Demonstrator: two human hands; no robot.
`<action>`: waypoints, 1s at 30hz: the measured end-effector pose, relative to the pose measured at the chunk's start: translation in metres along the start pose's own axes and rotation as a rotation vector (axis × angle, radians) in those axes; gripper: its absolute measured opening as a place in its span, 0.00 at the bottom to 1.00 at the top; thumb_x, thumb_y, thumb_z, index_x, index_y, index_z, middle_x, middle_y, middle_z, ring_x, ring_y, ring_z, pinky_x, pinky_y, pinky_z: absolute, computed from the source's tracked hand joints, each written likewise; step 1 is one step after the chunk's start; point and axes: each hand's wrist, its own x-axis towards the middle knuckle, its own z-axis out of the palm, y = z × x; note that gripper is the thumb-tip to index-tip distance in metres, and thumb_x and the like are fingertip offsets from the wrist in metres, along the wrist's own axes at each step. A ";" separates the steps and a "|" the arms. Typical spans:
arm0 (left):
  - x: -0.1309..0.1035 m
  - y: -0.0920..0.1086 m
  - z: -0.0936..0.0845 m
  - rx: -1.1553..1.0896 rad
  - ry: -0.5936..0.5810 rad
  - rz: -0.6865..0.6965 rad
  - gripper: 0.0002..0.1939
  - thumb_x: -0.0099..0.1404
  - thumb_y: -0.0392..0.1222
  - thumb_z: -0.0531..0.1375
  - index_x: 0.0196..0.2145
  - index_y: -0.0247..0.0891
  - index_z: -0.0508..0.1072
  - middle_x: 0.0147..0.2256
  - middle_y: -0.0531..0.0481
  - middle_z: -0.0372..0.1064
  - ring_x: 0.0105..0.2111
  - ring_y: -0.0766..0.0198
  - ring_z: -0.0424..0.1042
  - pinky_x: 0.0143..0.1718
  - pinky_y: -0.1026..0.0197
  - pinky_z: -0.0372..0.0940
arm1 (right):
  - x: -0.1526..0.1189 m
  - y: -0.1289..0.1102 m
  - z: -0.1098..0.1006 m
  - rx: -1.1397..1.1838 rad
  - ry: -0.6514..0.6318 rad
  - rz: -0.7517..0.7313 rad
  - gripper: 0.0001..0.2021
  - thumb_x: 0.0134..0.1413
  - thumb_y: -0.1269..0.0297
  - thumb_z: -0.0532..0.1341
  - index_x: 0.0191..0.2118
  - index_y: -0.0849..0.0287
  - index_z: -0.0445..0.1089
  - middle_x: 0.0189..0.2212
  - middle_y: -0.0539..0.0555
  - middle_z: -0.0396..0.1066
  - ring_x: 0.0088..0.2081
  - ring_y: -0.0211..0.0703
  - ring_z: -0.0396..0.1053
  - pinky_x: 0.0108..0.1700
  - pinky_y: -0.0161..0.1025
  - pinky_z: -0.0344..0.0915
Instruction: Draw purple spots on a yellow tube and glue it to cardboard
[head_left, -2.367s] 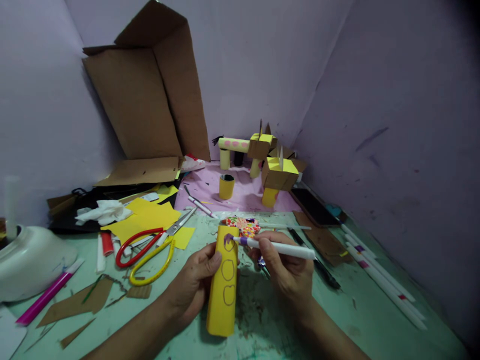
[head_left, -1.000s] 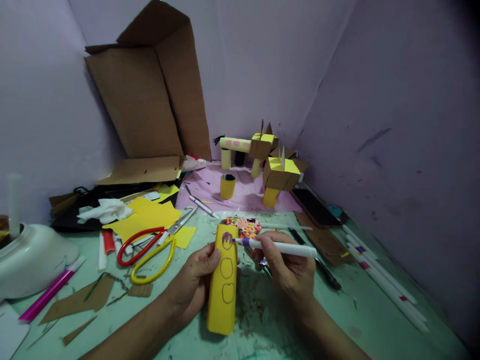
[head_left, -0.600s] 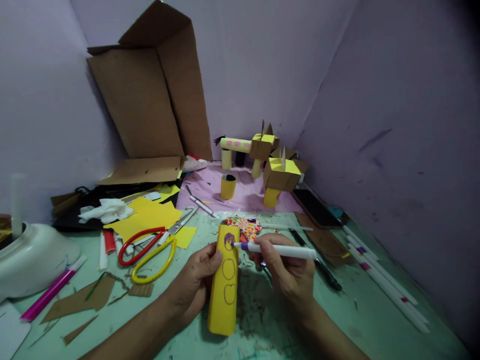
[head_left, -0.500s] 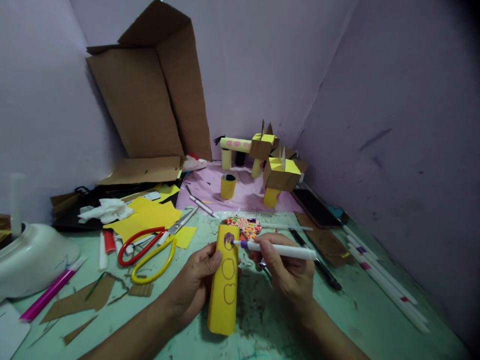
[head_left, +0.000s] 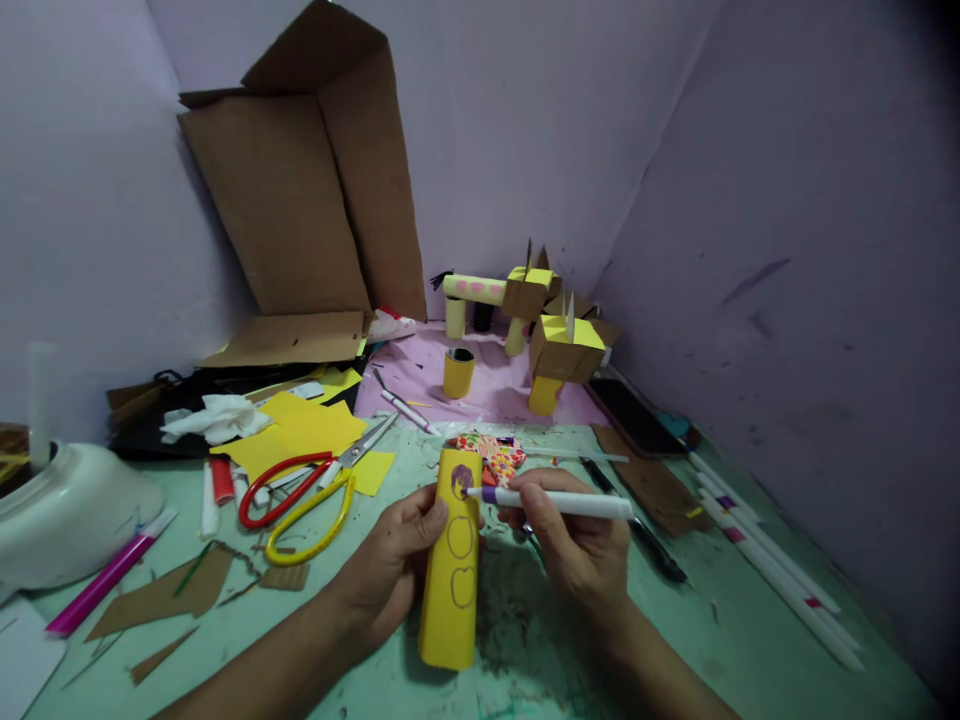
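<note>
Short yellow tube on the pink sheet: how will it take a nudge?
The short yellow tube is probably light, its open top looking hollow. Standing on end on the pink sheet, it may tip; its rounded wall could then let it roll.

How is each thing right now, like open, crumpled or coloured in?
Long yellow tube: held in left hand; top shape partly purple, two lower shapes just outlined.
White marker: uncapped, in right hand, tip at top shape.
Scissors: lying flat, can't tell if fully shut.
White tissue: crumpled.
Short yellow tube: upright, open on top.
</note>
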 end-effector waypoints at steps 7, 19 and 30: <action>0.001 -0.002 -0.002 0.005 -0.025 0.003 0.24 0.48 0.46 0.72 0.41 0.33 0.77 0.34 0.46 0.75 0.33 0.63 0.71 0.38 0.62 0.64 | -0.001 0.001 -0.001 0.017 -0.006 0.012 0.05 0.59 0.68 0.61 0.35 0.54 0.75 0.23 0.48 0.72 0.24 0.35 0.68 0.25 0.30 0.64; 0.002 -0.001 -0.001 0.014 -0.016 -0.005 0.25 0.45 0.48 0.73 0.41 0.34 0.77 0.33 0.47 0.75 0.33 0.62 0.70 0.38 0.62 0.63 | -0.001 0.003 -0.001 0.040 -0.006 0.001 0.06 0.59 0.69 0.61 0.38 0.53 0.76 0.27 0.48 0.73 0.25 0.35 0.70 0.26 0.31 0.66; 0.001 -0.001 -0.002 0.008 -0.028 0.006 0.25 0.47 0.46 0.72 0.42 0.33 0.77 0.34 0.45 0.75 0.33 0.62 0.71 0.38 0.62 0.64 | -0.001 0.001 -0.001 0.038 0.001 0.011 0.05 0.58 0.67 0.62 0.37 0.54 0.76 0.27 0.50 0.74 0.26 0.37 0.70 0.26 0.33 0.65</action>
